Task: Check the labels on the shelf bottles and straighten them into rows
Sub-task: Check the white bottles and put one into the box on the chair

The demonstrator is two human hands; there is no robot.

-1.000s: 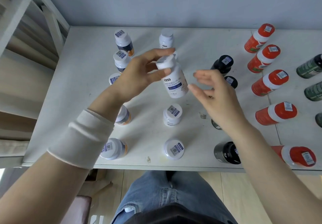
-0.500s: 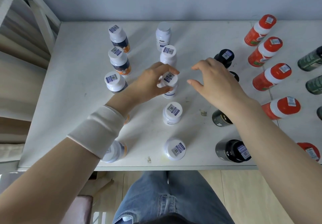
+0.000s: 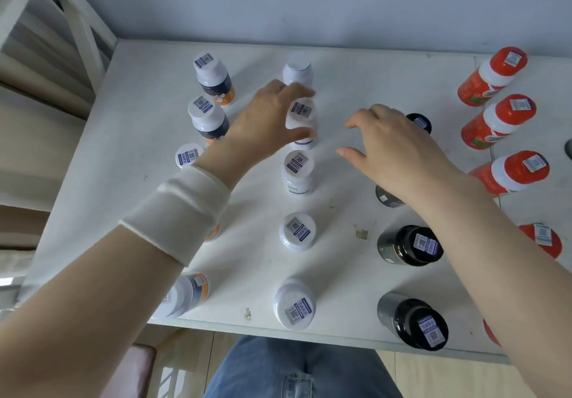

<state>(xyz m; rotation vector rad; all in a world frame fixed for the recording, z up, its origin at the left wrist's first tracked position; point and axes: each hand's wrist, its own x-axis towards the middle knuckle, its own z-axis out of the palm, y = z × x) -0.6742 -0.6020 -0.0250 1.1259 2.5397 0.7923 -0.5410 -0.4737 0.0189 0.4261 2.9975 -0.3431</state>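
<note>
Bottles stand in columns on a white shelf [image 3: 139, 119]. The middle column holds several white bottles with barcode stickers on their caps. My left hand [image 3: 266, 119], with a white band on its wrist, is wrapped around the second white bottle from the back [image 3: 301, 116], thumb in front and fingers behind; the bottle stands upright on the shelf. Another white bottle [image 3: 297, 172] stands just in front of it. My right hand [image 3: 393, 147] hovers to the right with fingers spread, holding nothing, above the black bottles.
White bottles with dark and orange labels [image 3: 213, 79] line the left. Black bottles [image 3: 408, 244] form a column on the right, then red-capped bottles [image 3: 498, 122] further right. A grey wall stands behind. The shelf's front edge [image 3: 309, 331] is near my legs.
A second ago my left hand held a white bottle up. It set that bottle down in the middle column, then reached back to the bottle behind it. My right hand stayed open alongside.
</note>
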